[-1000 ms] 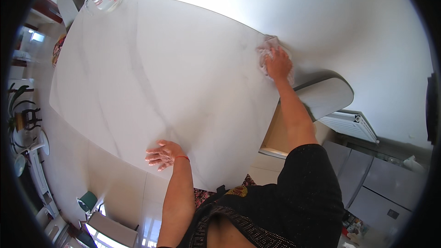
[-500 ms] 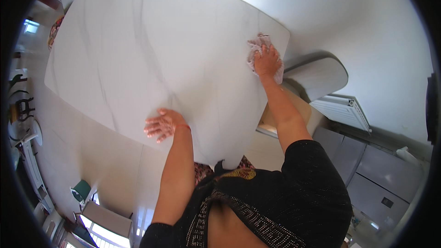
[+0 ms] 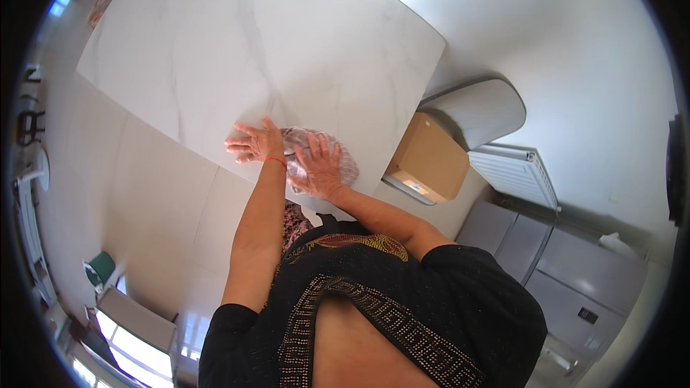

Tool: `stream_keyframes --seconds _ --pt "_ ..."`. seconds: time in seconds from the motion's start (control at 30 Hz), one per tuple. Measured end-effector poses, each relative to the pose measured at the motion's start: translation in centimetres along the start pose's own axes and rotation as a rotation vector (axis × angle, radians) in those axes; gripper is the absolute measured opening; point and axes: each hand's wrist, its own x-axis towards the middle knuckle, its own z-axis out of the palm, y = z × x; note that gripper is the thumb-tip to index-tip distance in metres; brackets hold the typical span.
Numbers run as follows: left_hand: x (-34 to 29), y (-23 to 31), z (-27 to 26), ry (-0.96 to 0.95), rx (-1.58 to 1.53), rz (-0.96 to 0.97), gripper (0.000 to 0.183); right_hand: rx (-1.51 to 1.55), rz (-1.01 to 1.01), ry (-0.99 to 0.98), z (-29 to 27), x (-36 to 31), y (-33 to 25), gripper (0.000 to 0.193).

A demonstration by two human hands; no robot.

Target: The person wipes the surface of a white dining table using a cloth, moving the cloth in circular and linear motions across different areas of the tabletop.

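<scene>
Head view, from my remote station: the patterned cloth (image 3: 348,165) lies crumpled on the marbled white table (image 3: 215,50), near the edge closest to the wearer's black top (image 3: 345,244); the right hand (image 3: 320,165) is directly over it, palm down with fingers spread, flat on the fabric and not clenched round it; the left hand (image 3: 257,144) is just left of the cloth, fingers fanned out leftward and holding nothing that I can see (whether its palm rests on the table or hovers, I cannot tell); the two hands are near each other but apart, the cloth reaching from beneath the right one almost to the left wrist; I read its long axis as slanting from far left to near right, though the covering hand hides the middle, so I mark this as uncertain; the right hand is plainly nearer, being on it; the cardboard box (image 3: 435,158) and grey chair (image 3: 481,111) stand off to the right, beyond the table's edge.
</scene>
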Motion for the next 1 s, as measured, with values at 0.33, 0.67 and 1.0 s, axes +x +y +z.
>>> stream_keyframes --seconds 0.33,0.67,1.0 --pt "-4.2 -11.5 -1.3 0.014 0.215 0.723 0.065 0.022 -0.871 -0.143 -2.5 1.8 9.0 0.069" --pt "-13.9 -10.3 -1.6 -0.229 0.310 0.370 0.089 -0.169 -0.292 0.116 -5.2 8.8 26.8 0.066" --pt "-14.3 -9.9 -1.7 -0.286 0.393 0.377 0.106 -0.034 0.630 0.029 -8.6 22.4 29.0 0.084"
